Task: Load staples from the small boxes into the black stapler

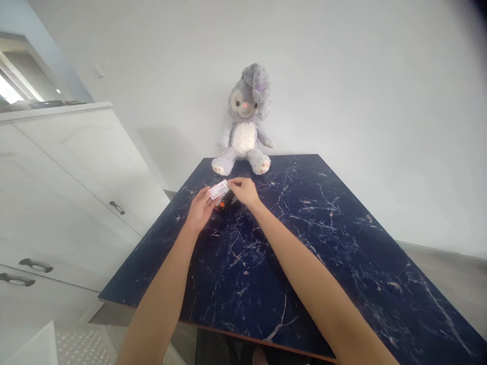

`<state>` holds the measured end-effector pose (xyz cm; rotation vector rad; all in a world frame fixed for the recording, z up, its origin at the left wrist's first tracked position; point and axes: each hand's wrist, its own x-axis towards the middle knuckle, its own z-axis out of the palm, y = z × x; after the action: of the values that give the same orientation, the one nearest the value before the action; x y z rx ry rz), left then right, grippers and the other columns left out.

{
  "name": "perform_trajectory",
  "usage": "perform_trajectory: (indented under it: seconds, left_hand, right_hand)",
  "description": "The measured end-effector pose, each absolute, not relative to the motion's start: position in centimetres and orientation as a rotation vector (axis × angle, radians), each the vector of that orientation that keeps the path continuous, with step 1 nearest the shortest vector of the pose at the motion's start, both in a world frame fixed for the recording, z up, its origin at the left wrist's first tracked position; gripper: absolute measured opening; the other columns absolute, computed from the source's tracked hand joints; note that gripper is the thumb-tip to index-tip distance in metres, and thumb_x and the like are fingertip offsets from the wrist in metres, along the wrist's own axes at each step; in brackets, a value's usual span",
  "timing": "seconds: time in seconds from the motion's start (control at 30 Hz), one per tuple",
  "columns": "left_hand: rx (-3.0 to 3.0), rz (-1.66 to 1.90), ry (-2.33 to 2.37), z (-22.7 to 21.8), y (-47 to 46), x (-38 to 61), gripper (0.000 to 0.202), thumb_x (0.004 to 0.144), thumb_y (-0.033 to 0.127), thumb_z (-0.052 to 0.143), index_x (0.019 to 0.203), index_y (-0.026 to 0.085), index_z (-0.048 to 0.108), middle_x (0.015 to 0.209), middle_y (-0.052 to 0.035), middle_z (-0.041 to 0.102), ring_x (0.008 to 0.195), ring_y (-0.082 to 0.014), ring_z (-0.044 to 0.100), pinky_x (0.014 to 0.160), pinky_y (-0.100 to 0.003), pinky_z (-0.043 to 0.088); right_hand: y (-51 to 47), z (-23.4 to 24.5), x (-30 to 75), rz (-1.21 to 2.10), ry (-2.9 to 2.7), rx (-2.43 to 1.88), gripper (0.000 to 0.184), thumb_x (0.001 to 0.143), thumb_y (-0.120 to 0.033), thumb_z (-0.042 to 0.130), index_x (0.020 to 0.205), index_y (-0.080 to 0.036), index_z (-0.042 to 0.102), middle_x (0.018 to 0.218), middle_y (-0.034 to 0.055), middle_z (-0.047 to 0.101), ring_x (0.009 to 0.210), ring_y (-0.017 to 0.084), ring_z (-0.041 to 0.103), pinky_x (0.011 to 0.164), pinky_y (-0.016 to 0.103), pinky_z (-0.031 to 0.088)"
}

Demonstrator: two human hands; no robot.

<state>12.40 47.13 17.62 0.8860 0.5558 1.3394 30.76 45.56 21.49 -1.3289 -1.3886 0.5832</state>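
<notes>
A small white box with pink print (218, 189) is held above the dark blue table by my left hand (200, 209), its fingers and thumb closed on the box's left end. My right hand (244, 190) pinches at the right end of the same box, fingertips against its edge. Just below the box and partly hidden by it lies a black item with an orange patch (223, 204), too small and covered to name. Whether either hand touches that dark item I cannot tell.
The marbled blue table (243, 284) spreads out under my forearms. At its far edge a grey plush rabbit (244, 137) sits against the white wall (342, 101). A white cabinet (76, 177) with dark handles stands along the left side.
</notes>
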Motion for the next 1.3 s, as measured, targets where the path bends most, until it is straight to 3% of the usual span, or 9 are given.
perform_trajectory:
  seconds: [0.2,0.4,0.67,0.97,1.3]
  left_hand:
    - [0.886,1.333,0.565,17.7,47.1,12.5,0.021,0.082,0.020,0.078,0.101,0.018,0.069,0.115,-0.0092,0.074,0.112,-0.0236,0.070,0.104,-0.039,0.054]
    - [0.829,1.351,0.613,17.9,47.2,12.4,0.020,0.084,0.020,0.076,0.102,0.017,0.069,0.107,-0.0092,0.075,0.107,-0.0222,0.071,0.097,-0.033,0.057]
    - [0.857,1.348,0.619,18.0,46.9,12.8,0.019,0.085,0.021,0.075,0.103,0.017,0.068,0.109,-0.0096,0.075,0.108,-0.0227,0.071,0.102,-0.038,0.055]
    - [0.900,1.350,0.656,18.1,47.0,12.7,0.020,0.089,0.021,0.070,0.108,0.018,0.068,0.111,-0.0094,0.075,0.105,-0.0209,0.072,0.098,-0.036,0.057]
    - [0.887,1.366,0.610,18.3,46.7,13.2,0.018,0.089,0.020,0.071,0.107,0.017,0.067,0.110,-0.0095,0.075,0.110,-0.0222,0.071,0.105,-0.040,0.053]
  right_hand:
    - [45.7,21.2,30.8,0.523,-1.411,-1.332,0.016,0.085,-0.023,0.066,0.092,-0.021,0.080,0.094,0.0016,0.079,0.087,0.018,0.071,0.087,0.027,0.052]
    - [46.0,21.4,32.6,0.789,-1.499,-1.174,0.018,0.082,-0.026,0.070,0.094,-0.017,0.080,0.090,0.0027,0.078,0.080,0.017,0.069,0.080,0.027,0.052]
    - [45.5,21.6,31.8,0.496,-1.501,-1.389,0.014,0.085,-0.026,0.069,0.088,-0.020,0.080,0.088,0.0020,0.078,0.083,0.017,0.070,0.081,0.024,0.051]
    - [44.8,23.1,33.3,0.604,-1.705,-1.347,0.015,0.079,-0.027,0.072,0.089,-0.019,0.080,0.080,-0.0001,0.076,0.073,0.015,0.067,0.074,0.024,0.049]
    - [44.9,23.2,32.5,0.422,-1.701,-1.335,0.017,0.082,-0.018,0.065,0.090,-0.019,0.081,0.084,0.0009,0.077,0.078,0.016,0.069,0.081,0.025,0.050]
